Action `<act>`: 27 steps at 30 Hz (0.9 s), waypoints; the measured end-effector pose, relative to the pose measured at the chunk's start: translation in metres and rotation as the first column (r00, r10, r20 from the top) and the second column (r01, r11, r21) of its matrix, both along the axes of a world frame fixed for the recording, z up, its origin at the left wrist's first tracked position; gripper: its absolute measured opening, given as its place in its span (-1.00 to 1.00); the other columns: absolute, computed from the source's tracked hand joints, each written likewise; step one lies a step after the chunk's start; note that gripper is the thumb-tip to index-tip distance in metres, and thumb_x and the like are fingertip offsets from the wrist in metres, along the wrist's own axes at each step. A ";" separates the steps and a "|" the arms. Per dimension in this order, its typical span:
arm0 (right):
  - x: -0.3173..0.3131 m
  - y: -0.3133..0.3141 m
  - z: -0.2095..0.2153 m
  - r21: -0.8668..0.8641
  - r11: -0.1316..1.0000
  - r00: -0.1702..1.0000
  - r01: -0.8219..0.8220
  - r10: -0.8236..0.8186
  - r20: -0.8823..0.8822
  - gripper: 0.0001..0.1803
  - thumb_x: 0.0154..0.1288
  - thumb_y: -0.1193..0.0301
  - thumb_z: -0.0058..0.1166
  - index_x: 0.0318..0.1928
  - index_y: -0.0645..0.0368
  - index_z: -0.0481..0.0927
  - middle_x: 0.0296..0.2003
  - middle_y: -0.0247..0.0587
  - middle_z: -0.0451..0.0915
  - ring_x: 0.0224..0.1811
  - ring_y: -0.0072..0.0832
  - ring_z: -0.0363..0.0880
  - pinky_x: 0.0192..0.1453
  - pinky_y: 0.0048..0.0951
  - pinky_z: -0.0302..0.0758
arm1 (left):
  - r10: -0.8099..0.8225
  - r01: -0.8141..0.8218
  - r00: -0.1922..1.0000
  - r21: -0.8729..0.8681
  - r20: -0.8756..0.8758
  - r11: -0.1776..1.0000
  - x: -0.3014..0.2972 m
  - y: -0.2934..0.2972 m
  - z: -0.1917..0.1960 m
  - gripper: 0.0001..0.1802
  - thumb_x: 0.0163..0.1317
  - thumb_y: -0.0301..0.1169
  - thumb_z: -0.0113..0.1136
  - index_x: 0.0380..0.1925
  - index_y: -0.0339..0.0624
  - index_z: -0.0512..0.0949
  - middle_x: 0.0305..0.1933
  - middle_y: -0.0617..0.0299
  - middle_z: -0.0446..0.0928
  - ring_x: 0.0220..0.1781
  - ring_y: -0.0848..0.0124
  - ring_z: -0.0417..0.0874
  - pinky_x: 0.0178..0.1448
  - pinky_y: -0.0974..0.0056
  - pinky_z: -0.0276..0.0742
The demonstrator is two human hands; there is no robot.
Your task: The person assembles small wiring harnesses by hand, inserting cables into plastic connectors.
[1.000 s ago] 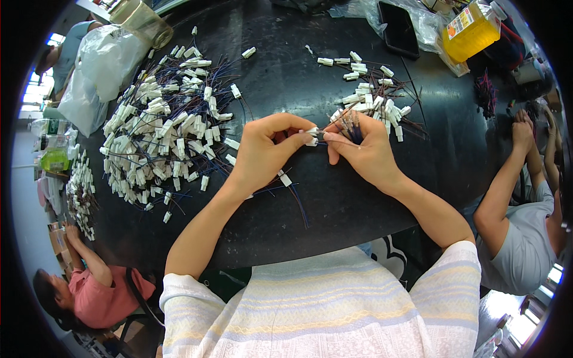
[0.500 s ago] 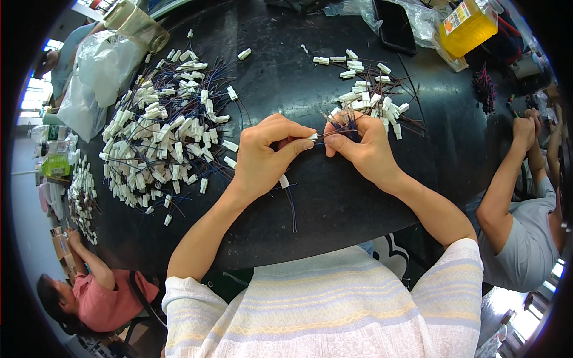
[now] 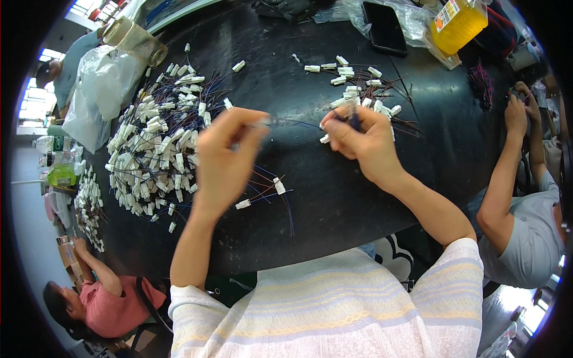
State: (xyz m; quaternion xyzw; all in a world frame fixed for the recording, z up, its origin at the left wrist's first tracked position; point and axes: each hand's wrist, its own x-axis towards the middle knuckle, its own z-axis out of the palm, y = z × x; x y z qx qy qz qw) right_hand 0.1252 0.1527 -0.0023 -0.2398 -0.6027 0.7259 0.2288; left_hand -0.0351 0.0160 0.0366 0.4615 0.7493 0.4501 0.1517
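Smeared by motion, my left hand [image 3: 230, 158] pinches a small white connector [image 3: 265, 121] between thumb and forefinger. Thin dark wires [image 3: 298, 122] stretch from it toward my right hand [image 3: 364, 140]. That hand is closed round a bunch of dark blue wires [image 3: 355, 119]; its fingertips hide most of the bunch. Left of my left hand lies a big heap of white connectors with wires [image 3: 152, 137]. A smaller pile of the same connectors [image 3: 352, 77] sits just beyond my right hand. Near my left wrist lie a loose connector with wires [image 3: 279, 185] and another connector [image 3: 243, 204].
On the black table [image 3: 334, 203], a phone [image 3: 385, 28] and a bottle of orange-yellow drink [image 3: 458, 27] stand at the far right. A plastic bag [image 3: 98, 95] and a cloudy jar [image 3: 134, 42] are far left. Co-workers sit on both sides, one in a red shirt [image 3: 122, 307].
My left hand has swung left, away from my right hand, with the connector in its fingers. The gap between the hands is wider. My right hand has barely moved.
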 end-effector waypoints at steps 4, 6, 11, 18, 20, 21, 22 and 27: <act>0.006 0.018 0.011 -0.186 0.980 0.987 0.077 -0.102 -0.126 -0.84 0.24 0.46 -0.02 -0.28 0.31 0.55 -0.65 -0.38 0.42 -0.71 -0.81 0.17 -0.66 -0.74 0.03 | -0.104 -0.046 0.701 -0.190 -0.706 0.981 -0.033 0.000 0.028 -0.66 -0.03 -0.59 0.18 -0.16 -0.26 0.51 -0.15 0.07 0.53 -0.09 0.20 0.52 0.01 0.23 0.40; 0.007 0.018 0.010 -0.220 0.973 0.989 0.068 -0.095 -0.113 -0.83 0.25 0.46 -0.03 -0.28 0.31 0.56 -0.66 -0.39 0.41 -0.72 -0.81 0.17 -0.66 -0.73 0.03 | -0.146 0.057 0.712 -0.151 -0.686 0.987 -0.029 0.030 0.018 -0.64 -0.02 -0.58 0.17 -0.14 -0.25 0.50 -0.10 0.04 0.51 -0.02 0.14 0.48 0.07 0.18 0.37; -0.003 0.005 0.004 -0.070 0.997 1.000 0.021 -0.020 0.021 -0.82 0.26 0.48 -0.07 -0.32 0.30 0.59 -0.67 -0.42 0.41 -0.68 -0.79 0.23 -0.62 -0.71 0.11 | -0.255 0.301 0.750 -0.027 -0.611 0.953 -0.033 0.109 -0.045 -0.76 0.03 -0.51 0.13 -0.24 -0.29 0.52 -0.14 0.03 0.52 -0.07 0.10 0.47 0.01 0.17 0.39; 0.003 0.007 0.009 0.065 0.997 0.996 0.045 -0.049 0.070 -0.89 0.16 0.52 0.02 -0.31 0.32 0.50 -0.69 -0.34 0.47 -0.62 -0.70 0.42 -0.51 -0.65 0.33 | -0.175 0.168 0.982 -0.099 -0.070 0.981 -0.007 0.065 -0.026 -0.87 0.10 -0.48 0.16 -0.35 -0.29 0.53 -0.42 0.29 0.56 -0.40 0.51 0.48 -0.31 0.46 0.36; 0.000 0.006 0.002 0.086 0.996 0.997 0.035 -0.042 0.072 -0.92 0.12 0.51 0.06 -0.41 0.29 0.49 -0.68 -0.33 0.49 -0.62 -0.70 0.45 -0.50 -0.66 0.33 | -0.173 0.186 0.970 -0.064 0.172 0.980 -0.002 0.044 -0.026 -0.86 0.12 -0.46 0.16 -0.33 -0.28 0.53 -0.41 0.30 0.56 -0.40 0.58 0.46 -0.32 0.50 0.33; -0.001 0.005 0.000 0.117 0.993 0.996 0.029 -0.039 0.084 -0.92 0.11 0.51 0.07 -0.43 0.28 0.49 -0.68 -0.33 0.49 -0.61 -0.70 0.44 -0.50 -0.66 0.33 | -0.175 0.194 0.899 -0.009 0.401 0.981 0.000 0.037 -0.027 -0.86 0.15 -0.44 0.16 -0.31 -0.27 0.53 -0.40 0.32 0.55 -0.40 0.64 0.45 -0.33 0.55 0.31; -0.003 0.004 -0.001 0.149 0.989 0.995 0.023 -0.038 0.097 -0.91 0.10 0.51 0.09 -0.44 0.28 0.50 -0.67 -0.34 0.50 -0.61 -0.70 0.44 -0.50 -0.66 0.33 | -0.167 0.187 0.899 -0.010 0.404 0.982 0.002 0.031 -0.027 -0.86 0.15 -0.44 0.16 -0.31 -0.27 0.53 -0.40 0.32 0.55 -0.40 0.64 0.45 -0.33 0.55 0.31; -0.003 -0.002 0.001 0.176 0.984 0.997 -0.009 -0.005 0.078 -0.90 0.06 0.51 0.12 -0.48 0.28 0.49 -0.66 -0.34 0.49 -0.60 -0.70 0.43 -0.50 -0.66 0.32 | -0.179 0.185 0.839 0.039 0.513 0.982 0.007 0.020 -0.028 -0.86 0.17 -0.50 0.14 -0.28 -0.33 0.50 -0.40 0.29 0.53 -0.31 0.62 0.50 -0.22 0.53 0.39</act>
